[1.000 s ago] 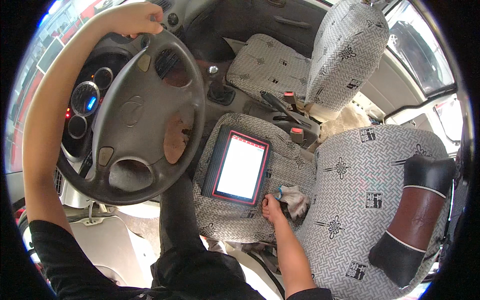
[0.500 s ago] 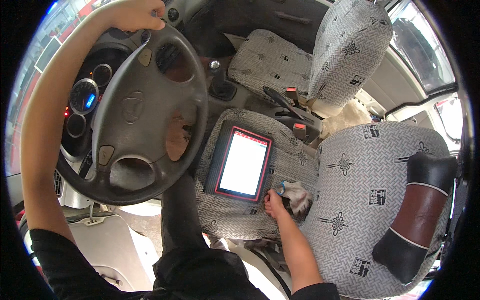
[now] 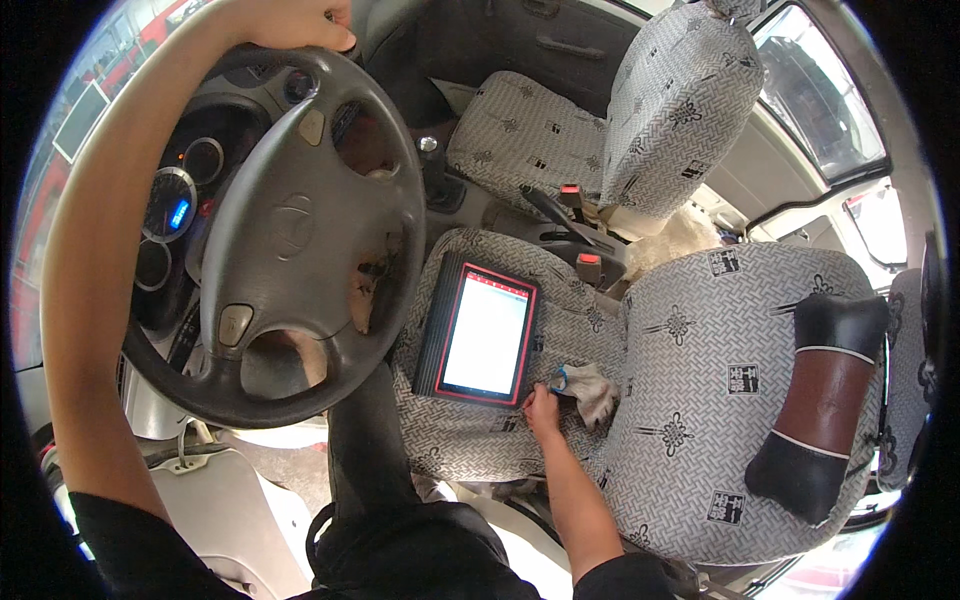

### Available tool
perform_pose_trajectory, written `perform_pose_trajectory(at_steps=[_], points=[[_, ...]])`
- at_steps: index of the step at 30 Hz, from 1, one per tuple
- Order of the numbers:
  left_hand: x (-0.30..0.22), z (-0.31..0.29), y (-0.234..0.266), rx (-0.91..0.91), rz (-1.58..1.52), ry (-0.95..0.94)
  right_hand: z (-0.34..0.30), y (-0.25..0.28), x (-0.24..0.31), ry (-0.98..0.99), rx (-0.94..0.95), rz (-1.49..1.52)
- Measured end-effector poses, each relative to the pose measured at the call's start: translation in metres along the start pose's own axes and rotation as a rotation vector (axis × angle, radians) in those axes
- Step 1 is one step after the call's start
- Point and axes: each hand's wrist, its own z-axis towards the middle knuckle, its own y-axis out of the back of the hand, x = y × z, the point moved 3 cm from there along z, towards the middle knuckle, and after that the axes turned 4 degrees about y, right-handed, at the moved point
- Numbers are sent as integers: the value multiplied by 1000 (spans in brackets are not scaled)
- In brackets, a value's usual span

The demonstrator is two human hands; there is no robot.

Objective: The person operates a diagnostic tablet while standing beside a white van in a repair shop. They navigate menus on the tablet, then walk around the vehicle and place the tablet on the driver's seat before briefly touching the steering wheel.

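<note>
My left hand [image 3: 303,24] is closed at the far rim of the steering wheel [image 3: 405,190]. The top edge of the picture cuts off part of its fingers. A tablet [image 3: 487,335] in a black case with a red border lies on the patterned driver's seat [image 3: 465,450], its screen lit mostly white. Beside its near right corner, my right hand [image 3: 543,412] is closed, fingertips by the tablet's edge. What those fingers hold, if anything, is hidden. Just right of that hand rests a crumpled greyish-white cloth [image 3: 592,392] with a blue edge.
Left of the wheel, the instrument cluster [image 3: 168,205] has a lit blue display. A gear lever [image 3: 430,150] and handbrake [image 3: 550,207] stand between the seats. The passenger seat [image 3: 525,130] is farther off. A black-and-brown neck pillow [image 3: 825,405] leans on the driver's backrest.
The whole view has shifted slightly, with the wheel now lower and farther right. Both hands keep nearly the same places on the wheel and by the tablet.
</note>
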Motion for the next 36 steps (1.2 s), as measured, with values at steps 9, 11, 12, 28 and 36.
perform_pose_trajectory(at_steps=[9, 11, 12, 28, 36], points=[[34, 6, 3, -237, -65, -69, 4, -8, -12, 247, -187, -64], [41, -6, -3, -234, -15, -47, -36, -22, 27, 217, -167, 39], [26, 21, -10, -221, -12, -129, -57, -7, 5, 251, -282, 120], [80, 37, -1, -454, -174, -130, -303, 91, -268, -150, 437, -529], [-90, -48, -71, -932, -83, -277, -328, 99, -279, 477, 745, -711]])
